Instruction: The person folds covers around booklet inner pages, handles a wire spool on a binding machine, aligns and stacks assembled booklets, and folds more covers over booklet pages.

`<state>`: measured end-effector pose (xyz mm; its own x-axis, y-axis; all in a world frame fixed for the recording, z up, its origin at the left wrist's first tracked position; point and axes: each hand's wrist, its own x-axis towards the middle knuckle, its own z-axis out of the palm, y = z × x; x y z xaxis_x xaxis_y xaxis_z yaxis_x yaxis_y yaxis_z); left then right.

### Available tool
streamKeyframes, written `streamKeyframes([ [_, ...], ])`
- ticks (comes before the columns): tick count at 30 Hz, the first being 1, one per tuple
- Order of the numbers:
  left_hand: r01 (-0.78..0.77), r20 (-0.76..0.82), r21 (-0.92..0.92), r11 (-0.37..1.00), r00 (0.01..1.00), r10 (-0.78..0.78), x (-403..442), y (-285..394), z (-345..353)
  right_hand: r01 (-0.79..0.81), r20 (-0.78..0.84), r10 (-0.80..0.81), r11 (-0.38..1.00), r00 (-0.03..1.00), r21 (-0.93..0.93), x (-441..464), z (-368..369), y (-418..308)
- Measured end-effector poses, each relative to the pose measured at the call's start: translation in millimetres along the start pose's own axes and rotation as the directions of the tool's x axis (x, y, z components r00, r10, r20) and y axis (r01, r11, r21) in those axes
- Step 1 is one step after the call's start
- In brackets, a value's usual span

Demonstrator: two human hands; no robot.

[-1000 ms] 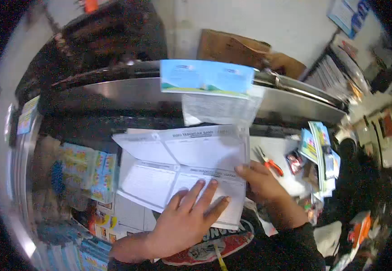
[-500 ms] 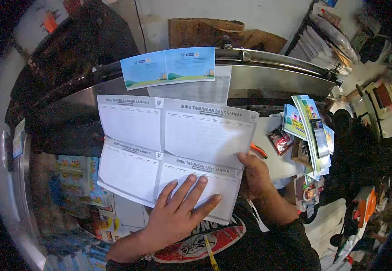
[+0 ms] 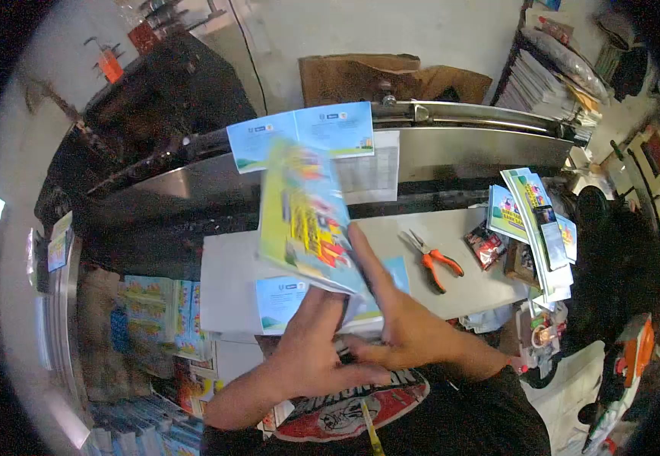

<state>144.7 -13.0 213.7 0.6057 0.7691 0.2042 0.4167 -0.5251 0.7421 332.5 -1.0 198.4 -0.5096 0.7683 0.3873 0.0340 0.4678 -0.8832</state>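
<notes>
A colourful printed sheet (image 3: 307,220), folded and blurred by motion, is held up in front of my body. My left hand (image 3: 314,353) grips its lower end, with the thumb stretched toward the right. On the sheet's right edge lies my right hand (image 3: 402,327), closed on it with the index finger along the side. Beneath the hands, a light blue printed sheet (image 3: 270,305) rests on the white work surface (image 3: 227,262). Pliers with orange handles (image 3: 435,261) lie to the right of the held sheet.
Light blue sheets (image 3: 337,125) hang at the metal bar. On the right are a red packet (image 3: 486,245), a stack of booklets (image 3: 531,228) and a phone (image 3: 552,242). Printed sheets (image 3: 147,304) sit at lower left, with brown cardboard (image 3: 360,76) behind the bar.
The open white form sheet is now folded with its coloured side showing. Both hands have come closer together around its lower end. The pliers and the blue sheet beneath are uncovered.
</notes>
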Motion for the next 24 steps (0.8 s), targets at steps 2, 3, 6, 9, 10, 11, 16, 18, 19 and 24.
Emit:
streamKeyframes([
  [2, -0.027, -0.313, -0.108, 0.994, 0.950, -0.008, -1.0, 4.4, 7.9, 0.085, -0.029, -0.093, 0.974, 0.995, -0.208, -1.4, 11.0, -4.4],
  [3, -0.028, -0.314, -0.097, 0.995, 0.949, -0.004, -5.9, 3.7, 8.0, 0.095, -0.031, -0.104, 0.974, 0.994, -0.206, -2.2, 13.1, -5.8],
  [6, -0.046, -0.508, -0.507, 0.861, 0.823, -0.255, -11.6, -0.4, 11.3, 0.111, -0.033, -0.162, 0.796, 0.986, -0.595, -0.6, 14.8, -8.8],
  [9, -0.124, -0.507, -0.653, 0.747, 0.805, -0.309, -13.8, -1.9, 3.7, 0.195, -0.013, -0.255, 0.770, 0.967, -0.607, 3.4, 9.0, -3.3],
  [10, -0.077, -0.459, -0.666, 0.742, 0.827, -0.326, -17.4, -3.1, -0.6, 0.196, -0.013, -0.257, 0.770, 0.966, -0.607, 4.9, 7.2, -8.1],
  [11, -0.081, -0.461, -0.665, 0.742, 0.827, -0.323, -18.5, -5.0, -0.5, 0.170, -0.052, -0.223, 0.856, 0.974, -0.488, 6.9, 4.1, -19.0],
  [16, -0.223, -0.266, -0.167, 0.960, 0.948, 0.174, -4.5, 6.0, -12.5, -0.129, -0.123, 0.172, 0.946, 0.977, 0.298, -0.4, 1.0, -53.8],
  [18, -0.193, -0.185, 0.274, 0.942, 0.951, 0.249, -3.2, -6.8, -3.4, -0.208, -0.153, 0.286, 0.897, 0.946, 0.389, -6.9, -1.7, -38.6],
  [19, -0.189, -0.189, 0.262, 0.947, 0.952, 0.242, -2.7, -9.6, 0.4, -0.274, -0.172, 0.400, 0.827, 0.900, 0.491, -11.8, -2.6, -24.8],
  [24, 0.174, -0.244, 0.388, 0.905, 0.966, -0.080, -9.7, -64.0, 51.1, -0.553, -0.141, 0.579, 0.812, 0.803, 0.187, -50.4, 5.2, 97.2],
])
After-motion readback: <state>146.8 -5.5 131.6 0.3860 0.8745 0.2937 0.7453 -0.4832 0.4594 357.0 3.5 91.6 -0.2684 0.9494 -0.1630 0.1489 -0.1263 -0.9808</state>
